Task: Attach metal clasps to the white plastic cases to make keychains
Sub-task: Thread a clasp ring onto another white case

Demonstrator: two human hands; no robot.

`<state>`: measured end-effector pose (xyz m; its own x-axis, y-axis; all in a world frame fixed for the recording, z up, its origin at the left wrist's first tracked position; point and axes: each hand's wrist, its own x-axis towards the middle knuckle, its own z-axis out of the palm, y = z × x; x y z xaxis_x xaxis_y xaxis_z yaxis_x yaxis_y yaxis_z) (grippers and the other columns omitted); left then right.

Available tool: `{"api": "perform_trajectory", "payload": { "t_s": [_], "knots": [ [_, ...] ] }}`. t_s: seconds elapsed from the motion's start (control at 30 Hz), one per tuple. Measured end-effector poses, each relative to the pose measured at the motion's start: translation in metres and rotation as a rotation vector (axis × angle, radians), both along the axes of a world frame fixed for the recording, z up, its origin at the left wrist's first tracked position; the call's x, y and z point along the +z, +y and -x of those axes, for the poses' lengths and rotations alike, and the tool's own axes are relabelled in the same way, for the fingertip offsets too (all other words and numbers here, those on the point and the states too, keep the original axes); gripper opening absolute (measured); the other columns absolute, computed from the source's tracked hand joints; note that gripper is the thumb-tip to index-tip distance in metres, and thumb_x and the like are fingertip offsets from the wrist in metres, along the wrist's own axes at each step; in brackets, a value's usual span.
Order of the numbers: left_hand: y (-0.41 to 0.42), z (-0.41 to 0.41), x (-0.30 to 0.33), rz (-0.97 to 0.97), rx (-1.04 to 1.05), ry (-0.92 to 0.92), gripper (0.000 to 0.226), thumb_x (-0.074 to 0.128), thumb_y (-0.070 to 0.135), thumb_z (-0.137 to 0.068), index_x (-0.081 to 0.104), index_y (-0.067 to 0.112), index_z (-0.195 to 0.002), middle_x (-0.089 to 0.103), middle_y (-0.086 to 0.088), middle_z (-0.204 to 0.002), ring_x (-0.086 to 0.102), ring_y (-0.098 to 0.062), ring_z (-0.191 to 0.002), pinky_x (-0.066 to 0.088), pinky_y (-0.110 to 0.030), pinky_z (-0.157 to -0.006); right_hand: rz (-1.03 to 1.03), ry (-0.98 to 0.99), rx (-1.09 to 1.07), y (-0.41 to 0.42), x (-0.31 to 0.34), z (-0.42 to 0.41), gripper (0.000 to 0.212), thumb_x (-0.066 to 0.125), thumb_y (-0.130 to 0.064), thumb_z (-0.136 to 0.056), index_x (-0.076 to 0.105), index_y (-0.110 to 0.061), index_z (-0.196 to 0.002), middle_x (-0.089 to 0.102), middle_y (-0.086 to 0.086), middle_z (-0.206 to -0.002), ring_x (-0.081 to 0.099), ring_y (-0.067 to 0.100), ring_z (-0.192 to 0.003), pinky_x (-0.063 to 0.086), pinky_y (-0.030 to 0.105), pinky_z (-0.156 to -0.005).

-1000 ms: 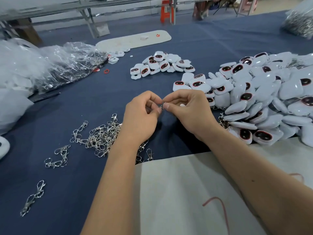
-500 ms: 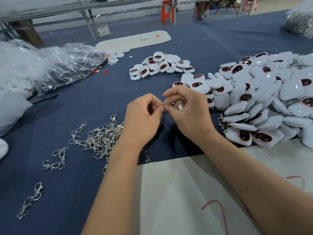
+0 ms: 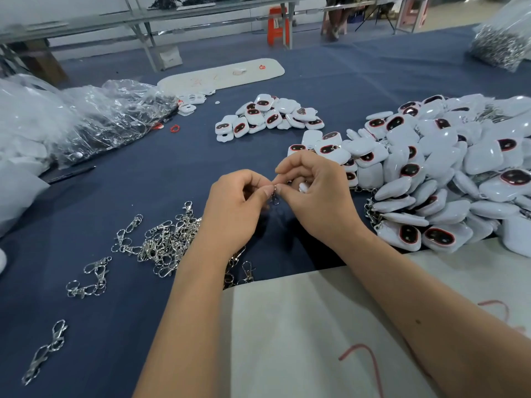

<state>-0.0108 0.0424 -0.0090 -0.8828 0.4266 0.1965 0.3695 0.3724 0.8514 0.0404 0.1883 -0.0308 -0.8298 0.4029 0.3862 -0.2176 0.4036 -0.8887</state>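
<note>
Your left hand [image 3: 232, 209] and right hand [image 3: 319, 196] meet above the dark blue tablecloth [image 3: 161, 173], fingertips together. Both pinch the ring end of a metal clasp [image 3: 275, 195], whose hook dangles below your fingers. Your right hand's curled fingers also hold a white plastic case [image 3: 303, 187], mostly hidden in the palm. A loose pile of clasps [image 3: 163, 242] lies just left of your left wrist. A big heap of white cases [image 3: 448, 173] sits to your right, with a smaller cluster of cases [image 3: 267, 117] farther back.
</note>
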Motion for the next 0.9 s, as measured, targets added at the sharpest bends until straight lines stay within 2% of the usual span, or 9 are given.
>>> {"api": "perform_trajectory", "payload": {
  "t_s": [0.1, 0.27, 0.37, 0.47, 0.57, 0.63, 0.73, 0.9],
  "knots": [
    [0.000, 0.000, 0.001, 0.007, -0.007, 0.016, 0.015, 0.068, 0.010, -0.095, 0.072, 0.017, -0.082, 0.072, 0.002, -0.072, 0.071, -0.017, -0.070, 0.060, -0.039, -0.076, -0.020, 0.000, -0.016, 0.000, 0.000, 0.000, 0.022, 0.077, 0.001, -0.081, 0.068, -0.015, -0.094, 0.075, -0.008, -0.078, 0.072, 0.018, -0.079, 0.057, 0.049, -0.079],
    [-0.001, 0.001, -0.002, 0.058, -0.025, 0.047, 0.017, 0.065, 0.011, -0.096, 0.069, 0.019, -0.082, 0.071, 0.005, -0.070, 0.068, -0.011, -0.068, 0.055, -0.028, -0.070, -0.048, -0.004, -0.023, 0.000, -0.001, -0.001, 0.022, 0.077, 0.001, -0.081, 0.068, -0.016, -0.091, 0.074, -0.009, -0.077, 0.072, 0.012, -0.079, 0.057, 0.047, -0.078],
    [0.000, 0.001, -0.004, 0.076, -0.029, 0.067, 0.020, 0.063, 0.011, -0.098, 0.067, 0.021, -0.082, 0.069, 0.007, -0.069, 0.065, -0.006, -0.066, 0.048, -0.016, -0.063, -0.062, 0.000, -0.025, 0.000, -0.001, -0.001, 0.021, 0.077, 0.001, -0.081, 0.068, -0.016, -0.090, 0.074, -0.010, -0.078, 0.072, 0.011, -0.080, 0.057, 0.046, -0.079],
    [0.003, -0.001, -0.005, 0.098, -0.028, 0.112, 0.021, 0.060, 0.009, -0.099, 0.063, 0.021, -0.082, 0.066, 0.008, -0.068, 0.060, -0.001, -0.065, 0.041, -0.009, -0.059, -0.046, 0.004, -0.027, 0.002, -0.001, 0.000, 0.022, 0.075, 0.002, -0.081, 0.067, -0.016, -0.089, 0.074, -0.010, -0.077, 0.070, 0.009, -0.076, 0.056, 0.038, -0.073],
    [0.006, -0.002, -0.005, 0.122, -0.035, 0.148, 0.021, 0.058, 0.008, -0.100, 0.060, 0.020, -0.083, 0.063, 0.008, -0.072, 0.056, -0.001, -0.067, 0.040, -0.010, -0.060, -0.065, 0.005, -0.031, 0.002, -0.001, 0.000, 0.022, 0.075, 0.003, -0.079, 0.065, -0.017, -0.083, 0.071, -0.011, -0.074, 0.057, 0.004, -0.061, 0.043, 0.022, -0.063],
    [0.008, -0.004, -0.005, 0.113, -0.022, 0.157, 0.021, 0.059, 0.008, -0.100, 0.060, 0.021, -0.083, 0.063, 0.009, -0.072, 0.056, -0.004, -0.068, 0.041, -0.012, -0.060, -0.075, 0.010, -0.044, 0.003, -0.002, 0.000, 0.022, 0.076, 0.002, -0.078, 0.064, -0.017, -0.077, 0.067, -0.015, -0.068, 0.047, 0.006, -0.056, 0.037, 0.018, -0.060],
    [0.011, -0.005, -0.005, 0.112, 0.012, 0.172, 0.017, 0.061, 0.012, -0.100, 0.061, 0.020, -0.085, 0.065, 0.008, -0.075, 0.059, -0.008, -0.071, 0.044, -0.018, -0.062, -0.058, 0.018, -0.061, 0.005, -0.003, -0.001, 0.027, 0.076, 0.001, -0.078, 0.061, -0.022, -0.073, 0.070, -0.007, -0.070, 0.042, 0.008, -0.054, 0.037, 0.022, -0.056],
    [0.010, -0.005, -0.006, 0.119, 0.017, 0.219, 0.015, 0.063, 0.017, -0.100, 0.062, 0.019, -0.085, 0.065, 0.009, -0.072, 0.060, -0.007, -0.071, 0.047, -0.026, -0.065, -0.089, 0.046, -0.089, 0.001, 0.001, -0.001, 0.034, 0.073, 0.001, -0.079, 0.055, -0.028, -0.073, 0.069, 0.004, -0.071, 0.043, 0.010, -0.055, 0.042, 0.029, -0.056]
  ]
}}
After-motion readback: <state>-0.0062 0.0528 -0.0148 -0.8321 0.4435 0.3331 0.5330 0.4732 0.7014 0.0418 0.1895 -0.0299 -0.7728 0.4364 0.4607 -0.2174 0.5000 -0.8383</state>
